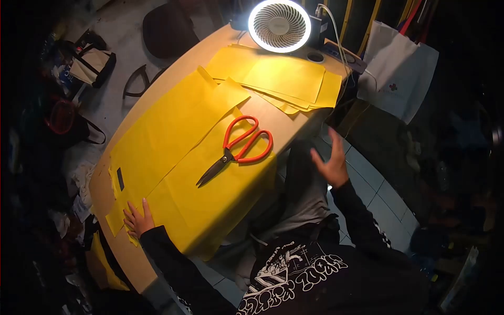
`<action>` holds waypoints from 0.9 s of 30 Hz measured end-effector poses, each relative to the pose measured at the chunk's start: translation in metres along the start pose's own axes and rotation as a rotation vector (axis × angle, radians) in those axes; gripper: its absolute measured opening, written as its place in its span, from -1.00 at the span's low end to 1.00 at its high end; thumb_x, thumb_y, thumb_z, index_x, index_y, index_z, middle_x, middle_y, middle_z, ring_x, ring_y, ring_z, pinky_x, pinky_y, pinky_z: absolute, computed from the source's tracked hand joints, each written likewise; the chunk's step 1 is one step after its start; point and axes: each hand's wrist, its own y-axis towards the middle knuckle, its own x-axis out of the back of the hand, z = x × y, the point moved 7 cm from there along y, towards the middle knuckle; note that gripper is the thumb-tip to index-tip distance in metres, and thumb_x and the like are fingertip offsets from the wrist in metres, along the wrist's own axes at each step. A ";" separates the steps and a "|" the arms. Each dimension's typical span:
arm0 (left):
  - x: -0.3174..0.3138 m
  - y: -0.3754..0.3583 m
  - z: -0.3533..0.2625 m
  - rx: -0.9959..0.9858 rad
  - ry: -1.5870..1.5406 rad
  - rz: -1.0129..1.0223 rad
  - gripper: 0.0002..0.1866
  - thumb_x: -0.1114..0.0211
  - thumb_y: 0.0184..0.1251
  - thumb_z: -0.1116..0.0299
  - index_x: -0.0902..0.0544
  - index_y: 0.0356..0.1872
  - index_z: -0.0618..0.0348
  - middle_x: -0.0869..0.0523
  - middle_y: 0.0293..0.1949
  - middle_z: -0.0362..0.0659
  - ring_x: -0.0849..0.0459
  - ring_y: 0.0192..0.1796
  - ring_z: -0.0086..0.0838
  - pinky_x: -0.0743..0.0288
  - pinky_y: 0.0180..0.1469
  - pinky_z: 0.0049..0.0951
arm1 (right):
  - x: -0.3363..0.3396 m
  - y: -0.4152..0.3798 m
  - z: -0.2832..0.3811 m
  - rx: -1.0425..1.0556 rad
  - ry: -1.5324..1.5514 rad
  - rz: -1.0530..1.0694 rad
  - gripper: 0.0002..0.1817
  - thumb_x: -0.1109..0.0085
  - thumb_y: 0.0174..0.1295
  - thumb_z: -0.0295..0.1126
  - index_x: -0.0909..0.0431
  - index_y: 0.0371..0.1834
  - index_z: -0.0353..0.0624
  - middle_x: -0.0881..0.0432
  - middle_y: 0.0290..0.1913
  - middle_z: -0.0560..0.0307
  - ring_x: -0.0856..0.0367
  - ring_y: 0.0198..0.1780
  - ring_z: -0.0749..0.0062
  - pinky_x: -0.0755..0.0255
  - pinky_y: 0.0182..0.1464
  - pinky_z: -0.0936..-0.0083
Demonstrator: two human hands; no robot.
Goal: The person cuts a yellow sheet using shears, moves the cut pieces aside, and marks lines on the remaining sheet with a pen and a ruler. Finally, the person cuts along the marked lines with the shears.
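Note:
My left hand (138, 218) lies with spread fingers on the near left part of a large yellow sheet (152, 131) that covers much of the table. Off the table's right edge, my right hand (334, 161) hangs in the air, fingers apart and holding nothing. Scissors (227, 156) with red handles and dark blades rest on the yellow material, blades pointing toward me and to the left. A small dark strip (120, 179) sits on the sheet above my left hand. Part of the yellow material droops over the table's near right edge.
Several yellow pieces (283, 79) are stacked at the table's far end, beside a lit ring-light fan (279, 25) with a white cable. A white bag (397, 68) hangs at the right. A dark chair (168, 30) and a tote bag (90, 65) are beyond the table.

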 end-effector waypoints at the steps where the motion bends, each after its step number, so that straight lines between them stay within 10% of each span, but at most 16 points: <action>1: 0.003 -0.003 -0.002 -0.002 -0.002 0.008 -0.12 0.23 0.24 -0.51 0.00 0.51 -0.34 0.10 0.56 -0.16 0.20 0.56 -0.06 0.34 0.46 0.25 | 0.019 0.031 0.028 0.149 -0.091 -0.172 -0.14 -0.39 0.06 -0.08 -0.21 0.35 -0.26 -0.24 0.36 -0.32 -0.24 0.37 -0.19 -0.18 0.33 0.08; 6: 0.004 -0.002 -0.002 -0.002 0.006 0.006 -0.12 0.23 0.24 -0.50 0.00 0.51 -0.33 0.11 0.56 -0.15 0.20 0.56 -0.05 0.34 0.46 0.25 | -0.019 0.147 0.040 0.293 -0.456 -0.035 0.01 -0.22 -0.03 0.37 -0.21 0.42 0.00 -0.12 0.44 -0.29 0.05 0.49 -0.24 0.14 0.35 -0.34; 9: 0.007 -0.007 -0.006 -0.007 -0.005 0.001 -0.13 0.22 0.25 -0.49 0.00 0.51 -0.31 0.10 0.56 -0.14 0.19 0.56 -0.05 0.33 0.46 0.25 | -0.045 0.211 0.016 -0.041 -0.484 0.297 0.13 0.04 -0.07 0.58 -0.16 0.47 0.03 -0.03 0.50 -0.29 0.20 0.55 -0.22 0.33 0.40 -0.36; 27: 0.002 -0.001 -0.003 -0.003 0.013 0.017 -0.14 0.22 0.26 -0.48 0.00 0.51 -0.32 0.12 0.56 -0.16 0.20 0.56 -0.07 0.34 0.44 0.29 | -0.105 0.164 0.066 -0.074 -0.628 0.323 0.12 0.18 0.07 0.50 -0.03 0.50 -0.20 0.00 0.47 -0.42 0.19 0.50 -0.37 0.37 0.37 -0.40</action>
